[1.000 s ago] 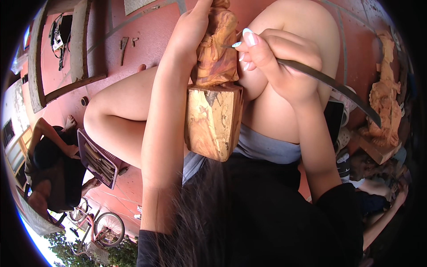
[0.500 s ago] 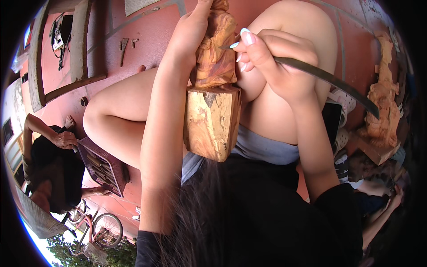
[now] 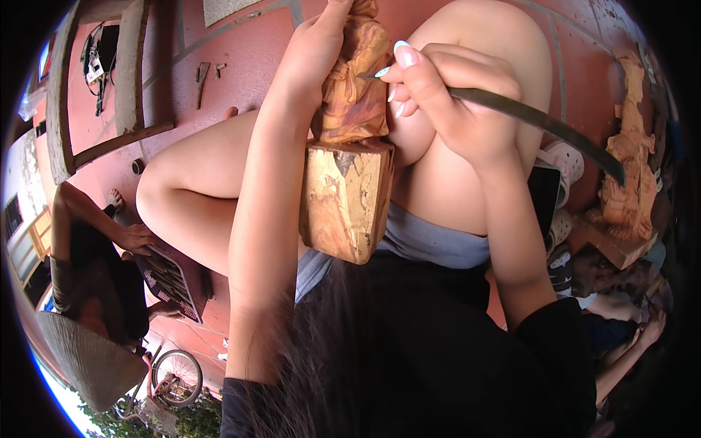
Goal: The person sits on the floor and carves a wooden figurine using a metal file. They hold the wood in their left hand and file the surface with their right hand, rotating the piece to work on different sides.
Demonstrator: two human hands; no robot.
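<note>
Both hands are occupied at the upper centre of the frame: the left hand (image 3: 315, 55) wraps around the upper part of a carved wooden figure (image 3: 356, 98), and the right hand (image 3: 464, 102) pinches a long, dark metal carving tool (image 3: 548, 130) like a pen, its tip at the figure's carved folds. Below those folds, the figure's squared, smooth-sided base (image 3: 342, 204) sits at the middle of the frame, above the lap.

At the left, a perforated purplish plastic basket (image 3: 182, 304) is tilted and holds long, slim dark pieces (image 3: 166, 273), lying side by side; their exact kind is too small to tell. A co-worker's hand (image 3: 135, 239) is at its upper edge, and a conical hat (image 3: 95, 358) shows below. At the lower left, a bicycle (image 3: 177, 377) carries a wire basket (image 3: 158, 414), its contents unclear. Another wooden carving (image 3: 628, 164) lies at the right.
</note>
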